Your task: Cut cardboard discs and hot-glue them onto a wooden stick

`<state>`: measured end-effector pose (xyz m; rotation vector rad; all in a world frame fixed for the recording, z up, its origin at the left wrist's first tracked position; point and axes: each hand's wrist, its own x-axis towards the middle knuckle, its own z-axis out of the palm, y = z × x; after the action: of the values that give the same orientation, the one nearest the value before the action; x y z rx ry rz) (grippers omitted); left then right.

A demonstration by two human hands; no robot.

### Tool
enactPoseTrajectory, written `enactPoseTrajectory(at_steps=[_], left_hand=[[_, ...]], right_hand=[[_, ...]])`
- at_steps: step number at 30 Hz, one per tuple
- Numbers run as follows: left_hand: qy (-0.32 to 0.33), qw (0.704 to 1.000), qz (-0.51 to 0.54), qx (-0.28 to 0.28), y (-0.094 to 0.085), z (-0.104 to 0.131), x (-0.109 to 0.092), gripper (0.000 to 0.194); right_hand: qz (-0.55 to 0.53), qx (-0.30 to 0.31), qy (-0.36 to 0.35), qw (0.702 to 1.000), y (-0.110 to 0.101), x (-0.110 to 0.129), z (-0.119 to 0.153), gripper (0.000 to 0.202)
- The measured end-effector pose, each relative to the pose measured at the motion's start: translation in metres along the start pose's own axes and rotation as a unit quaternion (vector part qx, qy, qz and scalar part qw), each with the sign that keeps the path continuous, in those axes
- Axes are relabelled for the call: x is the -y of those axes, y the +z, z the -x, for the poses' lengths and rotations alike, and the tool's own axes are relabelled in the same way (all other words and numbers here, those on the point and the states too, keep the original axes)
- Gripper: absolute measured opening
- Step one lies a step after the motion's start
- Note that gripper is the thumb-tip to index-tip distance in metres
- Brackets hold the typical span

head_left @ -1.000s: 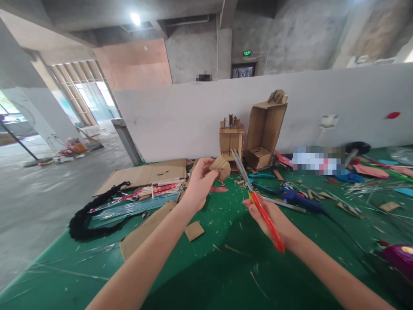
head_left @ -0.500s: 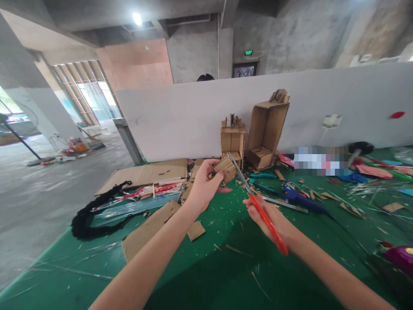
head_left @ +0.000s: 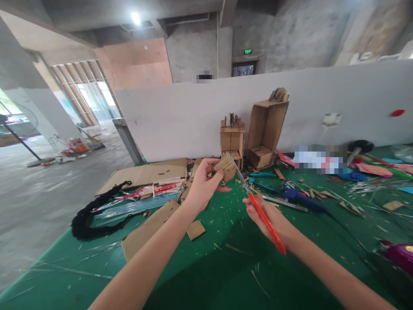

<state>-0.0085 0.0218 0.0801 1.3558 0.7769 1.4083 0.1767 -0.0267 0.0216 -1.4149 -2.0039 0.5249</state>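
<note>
Between the thumb and fingers of my left hand (head_left: 206, 183) is a small piece of brown cardboard (head_left: 226, 168), held up over the green table. My right hand (head_left: 266, 215) is closed on red-handled scissors (head_left: 265, 221), whose metal blades point up and to the left and lie at the right edge of the cardboard piece. Whether the blades are parted is hard to tell. Behind the held piece stand a small cardboard box form (head_left: 232, 140) and a taller open one (head_left: 269, 125).
The green table (head_left: 193, 280) bears flat cardboard (head_left: 151, 224), black fuzzy cord (head_left: 82, 219), clear sticks (head_left: 129, 210), teal-handled pliers (head_left: 263, 185), a blue tool with a cable (head_left: 300, 200) and scraps. A white partition (head_left: 180, 120) stands behind.
</note>
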Motion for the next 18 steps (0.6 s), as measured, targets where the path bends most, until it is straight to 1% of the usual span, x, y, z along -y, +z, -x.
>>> enactPoseTrajectory(at_steps=[3, 7, 10, 15, 18], left_hand=[[-0.007, 1.000, 0.006, 0.004, 0.002, 0.001, -0.002, 0.030], [-0.010, 1.000, 0.009, 0.007, 0.003, 0.002, -0.002, 0.026], [-0.018, 1.000, 0.023, -0.003, 0.002, 0.001, 0.002, 0.024], [-0.038, 0.998, 0.050, -0.028, 0.003, -0.001, 0.008, 0.026], [-0.045, 0.997, 0.062, -0.034, 0.003, -0.001, 0.010, 0.026]], right_hand=[[0.047, -0.001, 0.002, 0.999, -0.002, 0.004, -0.001, 0.034], [0.115, -0.015, 0.022, 0.993, -0.005, 0.007, -0.004, 0.037], [0.161, -0.022, 0.019, 0.986, -0.006, 0.008, -0.006, 0.039], [0.173, -0.031, 0.037, 0.984, -0.004, 0.007, -0.007, 0.042], [0.167, -0.042, 0.032, 0.985, 0.000, 0.005, -0.007, 0.041]])
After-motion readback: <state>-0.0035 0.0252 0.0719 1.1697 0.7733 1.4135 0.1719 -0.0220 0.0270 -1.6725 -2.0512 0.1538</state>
